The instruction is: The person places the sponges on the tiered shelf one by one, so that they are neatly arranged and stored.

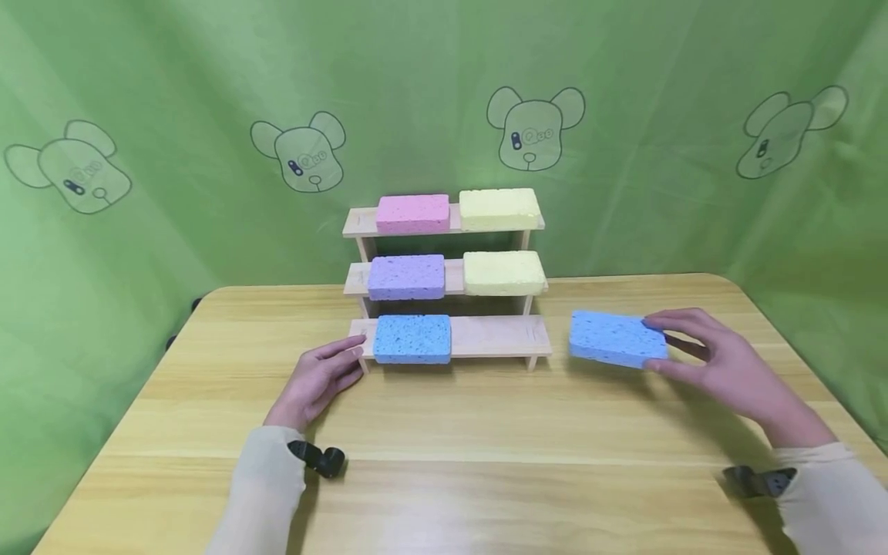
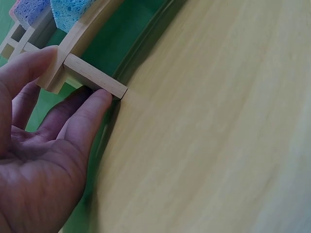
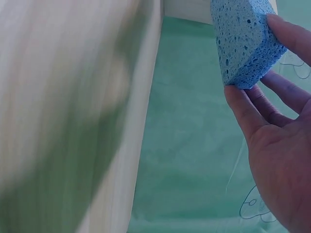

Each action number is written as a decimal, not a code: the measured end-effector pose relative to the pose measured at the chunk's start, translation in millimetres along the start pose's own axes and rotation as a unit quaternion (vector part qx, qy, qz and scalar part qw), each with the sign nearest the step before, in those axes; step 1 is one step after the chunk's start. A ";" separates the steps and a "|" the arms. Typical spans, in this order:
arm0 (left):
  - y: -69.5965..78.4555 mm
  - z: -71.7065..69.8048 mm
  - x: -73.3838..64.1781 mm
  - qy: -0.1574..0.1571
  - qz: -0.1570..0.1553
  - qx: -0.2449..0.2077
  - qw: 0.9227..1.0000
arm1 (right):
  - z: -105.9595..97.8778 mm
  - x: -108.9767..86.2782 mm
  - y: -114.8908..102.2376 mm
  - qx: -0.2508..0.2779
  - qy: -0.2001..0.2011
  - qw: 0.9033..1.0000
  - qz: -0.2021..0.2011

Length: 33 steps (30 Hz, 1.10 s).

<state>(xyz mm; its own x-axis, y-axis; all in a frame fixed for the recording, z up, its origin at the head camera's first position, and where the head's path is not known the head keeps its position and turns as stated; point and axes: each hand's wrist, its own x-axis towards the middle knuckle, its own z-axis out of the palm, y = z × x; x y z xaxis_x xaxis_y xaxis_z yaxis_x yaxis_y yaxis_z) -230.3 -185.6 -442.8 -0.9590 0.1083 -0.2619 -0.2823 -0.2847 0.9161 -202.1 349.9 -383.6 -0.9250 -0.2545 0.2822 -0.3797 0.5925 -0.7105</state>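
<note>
In the head view my right hand (image 1: 738,374) pinches a blue sponge (image 1: 613,338) by its right end, thumb on one side and fingers on the other. This sponge is held above the table, to the right of a three-step wooden rack (image 1: 496,336). The right wrist view shows the sponge's porous surface (image 3: 243,39) up close. My left hand (image 1: 315,385) holds the left end of the rack's bottom step, its thumb by the step's edge and fingers at the leg (image 2: 95,75). On that step's left half lies another blue sponge (image 1: 412,339); its right half is bare wood.
A purple sponge (image 1: 406,277) and a yellow sponge (image 1: 504,273) lie on the middle step. A pink sponge (image 1: 412,213) and a second yellow sponge (image 1: 499,209) lie on the top step. Behind the wooden table (image 1: 458,493) hangs a green curtain (image 1: 416,92).
</note>
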 end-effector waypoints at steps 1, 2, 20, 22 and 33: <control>0.3 -0.1 0.0 -0.001 -0.001 0.001 1.000 | 0.4 0.3 -1.4 0.005 0.000 1.000 -0.003; 0.6 0.1 -0.1 -0.001 -0.002 0.001 1.000 | 0.8 0.7 -2.8 0.012 -0.001 1.000 -0.007; 0.1 -0.4 1.4 0.002 -0.003 0.002 1.000 | 15.4 5.7 -24.2 0.044 -0.017 0.998 -0.042; 0.2 0.0 1.6 0.001 -0.003 0.001 1.000 | 17.2 6.6 -26.1 0.043 -0.017 0.998 -0.045; -0.5 -0.6 0.5 0.002 -0.002 0.003 1.000 | 36.0 19.5 -35.2 0.057 -0.054 0.995 -0.054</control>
<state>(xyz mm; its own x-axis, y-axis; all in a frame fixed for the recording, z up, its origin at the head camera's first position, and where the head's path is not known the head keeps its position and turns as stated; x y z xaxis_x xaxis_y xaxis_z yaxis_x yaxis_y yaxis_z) -230.6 -185.9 -443.5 -0.9578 0.1061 -0.2672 -0.2866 -0.2776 0.9170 -206.2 296.6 -376.3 -0.8698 -0.3966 0.2935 -0.4668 0.4687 -0.7500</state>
